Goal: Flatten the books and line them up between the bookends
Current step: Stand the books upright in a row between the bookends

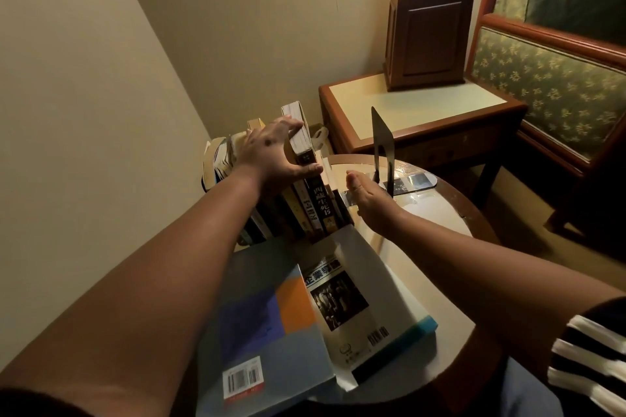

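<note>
Left hand grips the upright books; right hand hovers flat and open beside the black bookend.

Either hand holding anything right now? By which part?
Left hand grips the upright books at their top edges, fingers over the thickest one. Right hand is open, holding nothing, beside the black bookend.

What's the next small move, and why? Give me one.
Probably slide the thin black metal bookend leftward with the right hand until it meets the row of upright paperback books. A gap shows between them, the left hand grips the row's top, and the right hand is open beside the bookend.
</note>
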